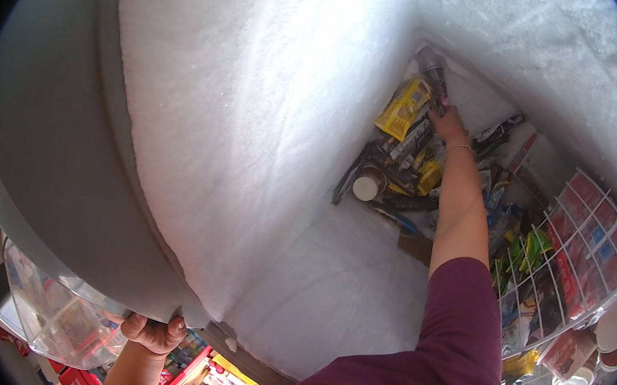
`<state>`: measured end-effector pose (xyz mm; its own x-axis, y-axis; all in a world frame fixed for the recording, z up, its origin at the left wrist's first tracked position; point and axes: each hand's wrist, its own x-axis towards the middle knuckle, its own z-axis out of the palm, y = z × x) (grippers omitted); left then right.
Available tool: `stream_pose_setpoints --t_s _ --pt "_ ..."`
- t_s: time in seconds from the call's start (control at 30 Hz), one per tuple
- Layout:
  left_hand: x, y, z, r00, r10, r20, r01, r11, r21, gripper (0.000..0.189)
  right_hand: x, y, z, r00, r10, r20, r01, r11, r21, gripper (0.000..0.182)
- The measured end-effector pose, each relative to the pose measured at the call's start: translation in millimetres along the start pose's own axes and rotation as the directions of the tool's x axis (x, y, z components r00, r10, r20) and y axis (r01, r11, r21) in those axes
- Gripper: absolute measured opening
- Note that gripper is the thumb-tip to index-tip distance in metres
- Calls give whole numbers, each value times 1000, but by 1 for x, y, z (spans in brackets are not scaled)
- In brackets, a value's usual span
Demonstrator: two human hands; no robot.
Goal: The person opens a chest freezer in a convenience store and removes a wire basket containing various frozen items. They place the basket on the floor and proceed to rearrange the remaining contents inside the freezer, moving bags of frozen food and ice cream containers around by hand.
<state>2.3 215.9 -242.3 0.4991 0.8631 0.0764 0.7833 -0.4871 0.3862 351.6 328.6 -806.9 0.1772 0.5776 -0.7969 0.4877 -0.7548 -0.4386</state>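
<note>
My right hand [451, 126] reaches deep into a chest freezer, its fingers closed around the narrow end of a dark cone-shaped ice cream package [433, 70]. Right beside that package lies a yellow ice cream wrapper [403, 108]. Dark, yellow and blue wrapped ice creams are heaped under and around my forearm, with a lidded brown tub [368, 184] at the heap's near side. At the lower left, my left hand [152, 335] grips the grey rim of the freezer [104, 261].
Thick frost coats the freezer wall [225, 127]. On the right hangs a white wire basket [547, 257] holding green and red packets. Below it are several ice cream cups [568, 355]. Outside, a clear plastic container [62, 313] and a red display box [185, 377] stand near my left arm.
</note>
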Motion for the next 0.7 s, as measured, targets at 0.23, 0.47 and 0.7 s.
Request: stream_pose_setpoints --t_s 0.23,0.47,0.7 --pt "-15 -8 -4 999 -36 -11 37 996 83 51 19 -4 17 981 -175 -77 165 979 -120 48" --pt "-6 -5 -4 999 -29 14 28 998 57 56 3 6 3 999 -31 -40 32 999 8 41" --pt "7 5 0 999 -23 -23 26 990 139 54 -11 66 6 909 -223 353 285 949 -134 41"
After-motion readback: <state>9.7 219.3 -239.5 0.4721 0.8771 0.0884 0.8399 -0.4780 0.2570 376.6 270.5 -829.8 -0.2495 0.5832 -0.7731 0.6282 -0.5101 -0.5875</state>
